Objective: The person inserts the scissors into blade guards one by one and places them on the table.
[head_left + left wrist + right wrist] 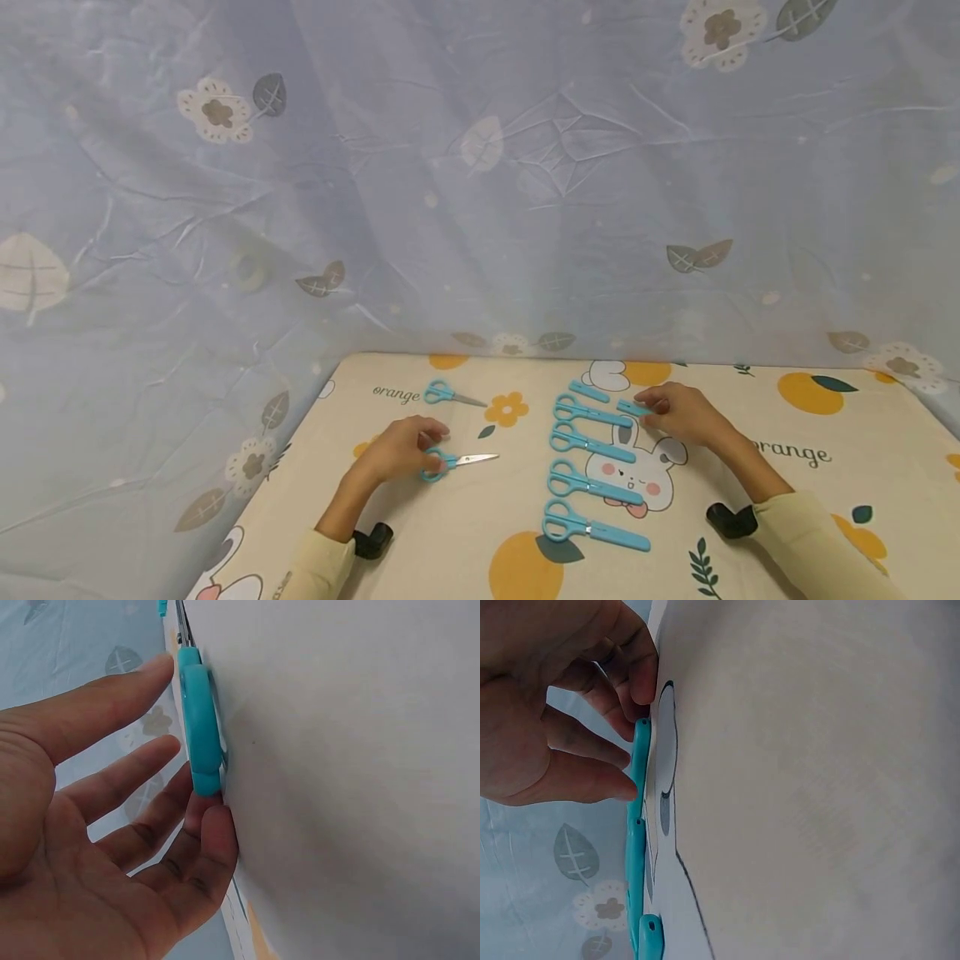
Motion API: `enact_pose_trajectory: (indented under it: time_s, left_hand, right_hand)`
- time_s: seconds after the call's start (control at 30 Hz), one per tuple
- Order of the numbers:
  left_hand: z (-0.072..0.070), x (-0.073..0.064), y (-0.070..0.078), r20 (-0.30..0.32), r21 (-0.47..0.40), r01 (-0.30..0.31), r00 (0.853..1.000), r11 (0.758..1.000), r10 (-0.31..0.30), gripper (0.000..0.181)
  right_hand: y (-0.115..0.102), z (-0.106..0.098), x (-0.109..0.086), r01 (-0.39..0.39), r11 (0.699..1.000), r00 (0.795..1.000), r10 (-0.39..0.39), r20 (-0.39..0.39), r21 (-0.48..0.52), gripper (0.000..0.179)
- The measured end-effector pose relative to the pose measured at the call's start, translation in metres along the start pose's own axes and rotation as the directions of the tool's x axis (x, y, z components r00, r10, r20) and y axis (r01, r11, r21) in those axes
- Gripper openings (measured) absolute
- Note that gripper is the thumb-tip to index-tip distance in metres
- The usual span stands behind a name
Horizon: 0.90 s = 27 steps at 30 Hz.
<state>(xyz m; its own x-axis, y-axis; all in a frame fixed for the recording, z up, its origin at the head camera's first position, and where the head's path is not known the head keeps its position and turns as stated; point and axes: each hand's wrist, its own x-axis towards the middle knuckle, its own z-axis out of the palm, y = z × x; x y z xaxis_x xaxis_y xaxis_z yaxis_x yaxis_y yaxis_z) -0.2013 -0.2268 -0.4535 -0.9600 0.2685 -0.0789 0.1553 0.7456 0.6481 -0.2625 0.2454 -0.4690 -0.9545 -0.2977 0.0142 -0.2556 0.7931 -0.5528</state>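
My left hand [405, 450] is at the blue handle of a pair of bare-bladed scissors [442, 464] on the tablecloth. In the left wrist view its fingers are spread; the lower fingertips meet the end of the handle [201, 727], and the thumb stays beside it. My right hand [681, 412] is over a loose blue blade cover [633, 407] lying flat. In the right wrist view the thumb and index tips are at the cover [640, 761], not visibly closed round it. A second loose cover [589, 391] lies just left of it.
Several sheathed blue scissors [592, 483] form a column between the hands, handles to the left. Another bare-bladed pair of scissors [441, 392] lies farther back on the left. The patterned tablecloth [420, 542] ends at a flowered curtain [480, 275].
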Motion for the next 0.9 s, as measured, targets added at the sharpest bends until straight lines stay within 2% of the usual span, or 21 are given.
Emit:
enact_pose_trajectory:
  time_s: [0.2,0.4,0.6,0.9]
  left_hand:
    - [0.001,0.000,0.003,0.009,0.039,-0.008,1.000,0.999,0.008,0.049]
    - [0.002,-0.001,0.007,0.037,0.075,-0.042,0.999,0.996,0.039,0.033]
    - [0.004,-0.002,0.011,0.051,0.082,-0.043,0.998,0.996,0.039,0.025]
    - [0.006,-0.005,0.012,0.075,0.079,-0.060,0.996,0.995,0.054,0.024]
  right_hand:
    - [0.000,0.000,0.001,-0.007,1.000,1.000,0.008,0.007,-0.024,0.038]
    - [0.001,0.001,0.003,-0.010,0.999,1.000,0.011,0.013,-0.041,0.036]
    - [0.000,0.001,0.003,0.012,0.998,1.000,-0.012,-0.011,-0.061,0.031]
    - [-0.002,0.004,-0.002,-0.030,0.999,0.999,0.029,-0.016,-0.030,0.019]
